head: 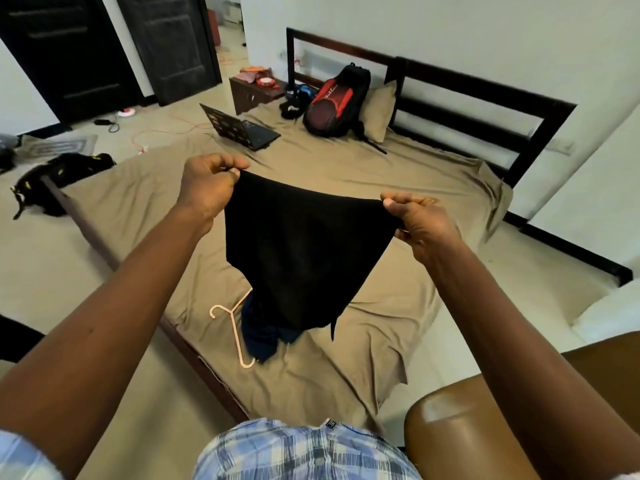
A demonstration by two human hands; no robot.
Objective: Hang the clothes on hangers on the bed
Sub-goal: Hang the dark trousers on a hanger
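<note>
No writing is legible; left hand (207,183) and right hand (420,223) are each pinching the black garment's (298,251) top edge, holding it spread above the bed (346,174).

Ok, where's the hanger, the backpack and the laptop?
Hanger (235,332): head camera view, on its pale bar, lying on the bed beside the dark blue clothing.
Backpack (332,102): head camera view, on its black-and-red front panel.
Laptop (254,131): head camera view, on its keyboard deck.

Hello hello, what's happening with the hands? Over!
Both hands, left and right, pinch black garment stretched above bed. Hanger waits below, part-covered by dark blue cloth.
</note>
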